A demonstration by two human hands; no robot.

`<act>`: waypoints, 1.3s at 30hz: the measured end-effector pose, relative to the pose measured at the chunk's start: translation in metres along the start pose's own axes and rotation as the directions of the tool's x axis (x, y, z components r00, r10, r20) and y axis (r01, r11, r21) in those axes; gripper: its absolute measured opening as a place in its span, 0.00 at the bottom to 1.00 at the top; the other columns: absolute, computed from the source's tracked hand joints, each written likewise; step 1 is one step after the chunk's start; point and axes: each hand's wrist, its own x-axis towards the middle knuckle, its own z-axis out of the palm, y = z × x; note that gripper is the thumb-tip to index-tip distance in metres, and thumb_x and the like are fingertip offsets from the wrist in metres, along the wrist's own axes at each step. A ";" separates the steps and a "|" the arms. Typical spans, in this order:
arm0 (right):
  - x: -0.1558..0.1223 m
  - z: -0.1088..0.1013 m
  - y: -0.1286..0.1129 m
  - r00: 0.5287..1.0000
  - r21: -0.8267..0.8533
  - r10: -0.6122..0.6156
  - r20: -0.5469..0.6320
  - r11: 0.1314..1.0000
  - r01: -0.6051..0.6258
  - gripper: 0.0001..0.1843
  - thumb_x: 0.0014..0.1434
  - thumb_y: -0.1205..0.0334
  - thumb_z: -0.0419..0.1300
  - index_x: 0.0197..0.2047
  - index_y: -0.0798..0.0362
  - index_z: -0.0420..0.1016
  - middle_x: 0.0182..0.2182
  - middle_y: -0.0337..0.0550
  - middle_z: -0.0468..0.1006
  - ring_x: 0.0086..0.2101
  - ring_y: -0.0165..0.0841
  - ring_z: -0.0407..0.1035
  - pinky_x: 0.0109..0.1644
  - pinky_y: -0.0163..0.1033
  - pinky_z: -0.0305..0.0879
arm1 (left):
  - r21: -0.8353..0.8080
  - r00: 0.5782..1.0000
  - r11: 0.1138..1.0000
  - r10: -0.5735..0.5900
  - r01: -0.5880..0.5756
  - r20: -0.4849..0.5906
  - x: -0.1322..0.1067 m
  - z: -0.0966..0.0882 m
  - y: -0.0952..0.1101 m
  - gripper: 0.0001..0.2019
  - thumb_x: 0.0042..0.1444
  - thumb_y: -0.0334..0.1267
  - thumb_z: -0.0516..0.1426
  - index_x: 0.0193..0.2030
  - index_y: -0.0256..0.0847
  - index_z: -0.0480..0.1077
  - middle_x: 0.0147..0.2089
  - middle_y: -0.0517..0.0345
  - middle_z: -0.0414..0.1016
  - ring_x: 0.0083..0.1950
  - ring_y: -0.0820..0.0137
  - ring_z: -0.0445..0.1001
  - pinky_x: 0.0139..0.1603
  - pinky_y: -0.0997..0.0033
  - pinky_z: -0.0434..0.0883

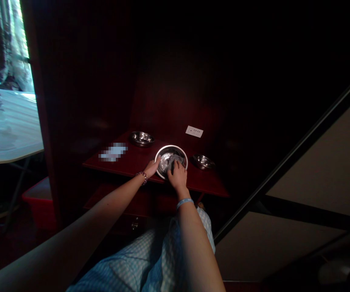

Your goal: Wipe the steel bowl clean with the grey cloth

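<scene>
The bowl [171, 161] sits tilted at the front edge of the dark red shelf [132, 162], its rim raised toward us. Our left hand [152, 167] cups its left rim, fingers curled round the edge. Our right hand [177, 173] presses a grey cloth [173, 160] into the hollow, fingers bent down on the cloth.

The risks, as we judge them: the bowl stands on its edge, close to the shelf's lip, so a hard push from the cloth could slide it off toward our lap. Steel is slick, and if the cloth is damp, our left grip on the rim may slip; we cannot tell how firm it is. A second bowl [142, 138] lies behind to the left and a third [203, 161] just to the right, near our right hand; a wide elbow sweep could knock the right one. The light is poor, so we could miss smears in the hollow. A white card [194, 131] lies farther back, well apart.
</scene>
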 end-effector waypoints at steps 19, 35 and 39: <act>-0.001 0.007 0.005 0.961 0.173 -0.164 0.223 0.977 0.127 0.30 0.57 0.61 0.59 0.63 0.45 0.64 0.66 0.44 0.60 0.64 0.39 0.54 0.69 0.50 0.45 | 0.056 1.000 0.998 0.004 -0.003 -0.015 -0.003 0.000 0.003 0.34 0.59 0.62 0.42 0.42 0.33 0.76 0.43 0.44 0.81 0.49 0.59 0.76 0.50 0.68 0.69; -0.005 -0.003 -0.003 0.949 0.310 -0.184 0.256 0.946 0.100 0.21 0.57 0.55 0.61 0.55 0.41 0.73 0.50 0.40 0.78 0.52 0.41 0.70 0.60 0.48 0.60 | 0.032 0.998 0.999 0.038 -0.036 -0.053 0.003 0.001 -0.004 0.32 0.60 0.59 0.43 0.43 0.32 0.75 0.46 0.42 0.80 0.51 0.57 0.76 0.54 0.66 0.68; -0.007 -0.010 -0.010 0.970 -0.089 -0.076 0.231 0.991 0.098 0.18 0.63 0.53 0.53 0.54 0.43 0.74 0.47 0.44 0.80 0.49 0.41 0.72 0.54 0.45 0.64 | 0.029 0.999 1.000 0.010 -0.009 -0.036 0.005 0.002 -0.004 0.31 0.60 0.58 0.44 0.44 0.31 0.75 0.46 0.42 0.80 0.53 0.57 0.75 0.56 0.64 0.67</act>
